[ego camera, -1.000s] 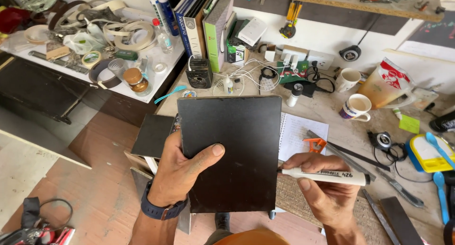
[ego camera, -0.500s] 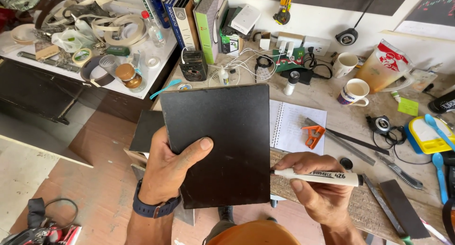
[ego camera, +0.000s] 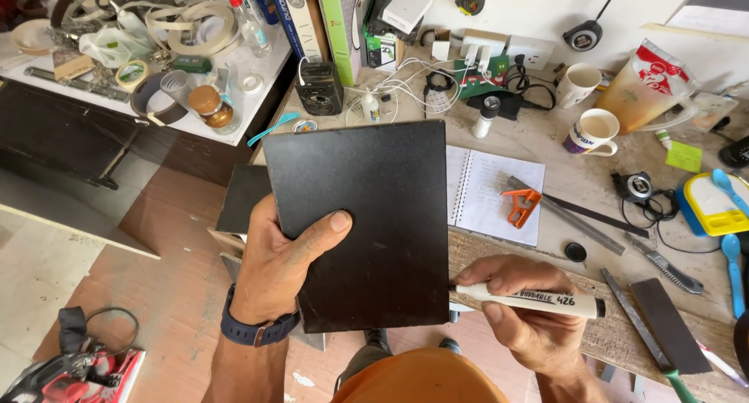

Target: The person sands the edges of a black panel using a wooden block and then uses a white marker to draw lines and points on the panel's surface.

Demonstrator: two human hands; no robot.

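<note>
Since the earlier frames, little has shifted: the flat black square panel [ego camera: 367, 223] stays raised above the bench front, now tilted slightly more, with the white marker pen [ego camera: 530, 300] still at its lower right edge.

Left hand [ego camera: 277, 270] clamps the panel at its left edge, thumb [ego camera: 324, 227] pressed across the face, remaining fingers hidden behind. A dark wristband [ego camera: 253, 329] sits on that wrist.

Right hand [ego camera: 527, 317] has its fingers closed around the marker, which lies level; its tip meets the panel's right edge, low down.

Behind the panel's right side lies an open spiral notebook [ego camera: 491, 191], with an orange plastic tool [ego camera: 521, 206] on its far corner. A long metal ruler [ego camera: 569, 216] runs diagonally past it. Two white mugs [ego camera: 589, 131] stand further back, well apart from the panel. A small black speaker [ego camera: 318, 89] and a tangle of white cables [ego camera: 406, 83] sit just beyond the panel's top edge.

Bench surface [ego camera: 624, 325] to the right is crowded. Open floor [ego camera: 156, 294] lies below and to the left, with a red power tool [ego camera: 78, 372] at the lower left corner.
</note>
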